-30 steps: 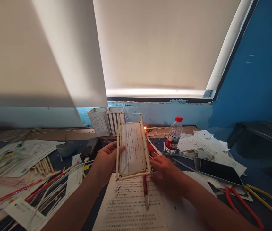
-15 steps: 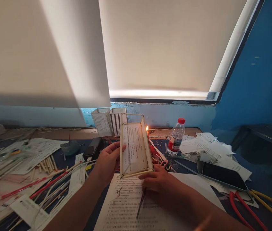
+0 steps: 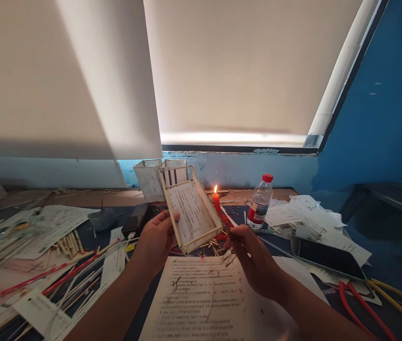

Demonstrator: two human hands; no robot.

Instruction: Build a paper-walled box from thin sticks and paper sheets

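My left hand (image 3: 156, 234) is closed on the left side of an open box (image 3: 194, 210) made of thin pale sticks with printed paper panels. The box is tilted in the air, its open side facing up and towards me. My right hand (image 3: 252, 253) is at the lower right corner of the box, fingers pinched together; whatever is between them is too small and dark to name. Just beyond the box burns a red candle (image 3: 216, 201). Below my hands lies a printed sheet (image 3: 197, 298) with thin dark scraps on it.
Two similar paper-sided boxes (image 3: 148, 182) stand against the wall. A water bottle (image 3: 260, 202) stands right of the candle. Further right are loose papers (image 3: 295, 213), a phone (image 3: 327, 258) and red-handled pliers (image 3: 355, 310). Sticks, papers and a black box (image 3: 137, 221) crowd the left.
The box has tilted to the left and its top has moved away from the flame. My right hand has shifted right from under the box to its corner, and the candle shows more fully.
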